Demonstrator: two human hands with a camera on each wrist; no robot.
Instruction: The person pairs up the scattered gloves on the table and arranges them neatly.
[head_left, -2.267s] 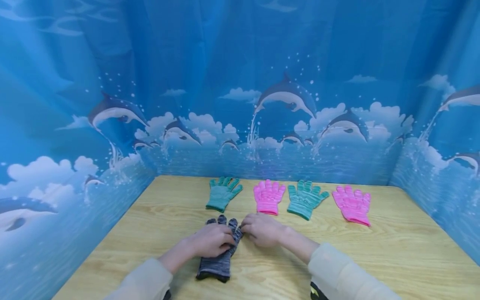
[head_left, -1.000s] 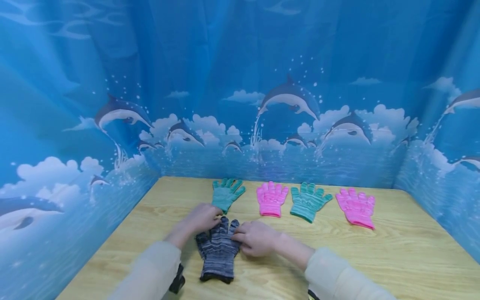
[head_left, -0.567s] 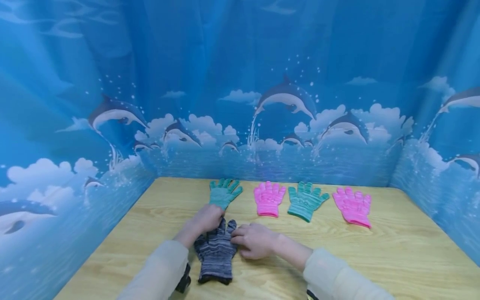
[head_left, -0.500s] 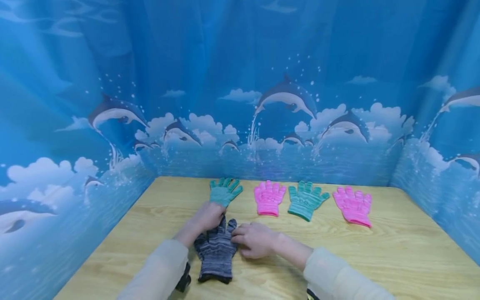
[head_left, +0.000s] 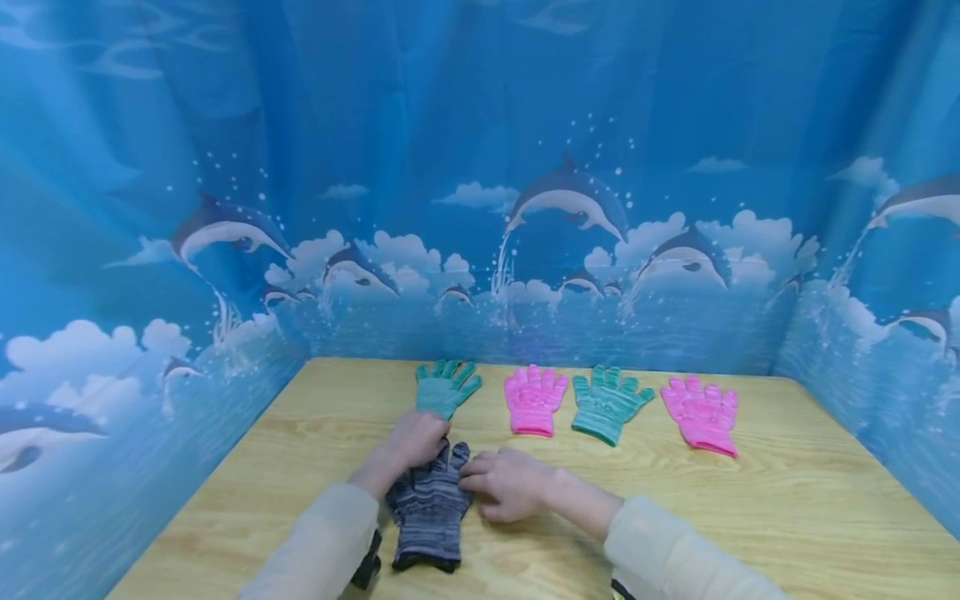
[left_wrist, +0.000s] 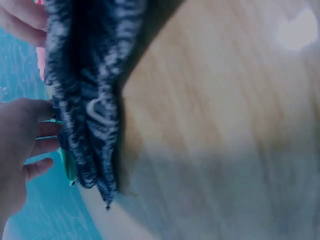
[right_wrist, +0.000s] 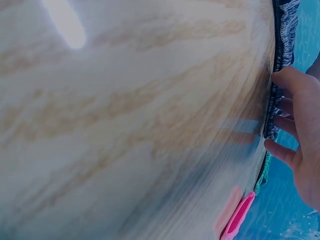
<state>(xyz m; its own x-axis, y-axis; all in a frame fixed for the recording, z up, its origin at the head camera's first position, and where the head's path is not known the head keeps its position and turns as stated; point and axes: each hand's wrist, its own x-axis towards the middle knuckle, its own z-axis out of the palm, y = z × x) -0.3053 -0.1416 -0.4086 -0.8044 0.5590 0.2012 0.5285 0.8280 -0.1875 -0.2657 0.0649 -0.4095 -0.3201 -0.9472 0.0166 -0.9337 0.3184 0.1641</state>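
Left hand (head_left: 414, 437) and right hand (head_left: 510, 485) touch grey glove (head_left: 430, 510) showing pale squiggle (left_wrist: 91, 109)

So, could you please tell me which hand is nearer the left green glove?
Left: the left hand overlaps the cuff of that green glove in the head view; the right hand is farther off, at the dark glove.

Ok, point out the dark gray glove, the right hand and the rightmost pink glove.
Dark gray glove (head_left: 430, 515): head view, on its striped body above the cuff.
Right hand (head_left: 513, 485): head view, back of the hand.
Rightmost pink glove (head_left: 702, 413): head view, on its middle, below the fingers.
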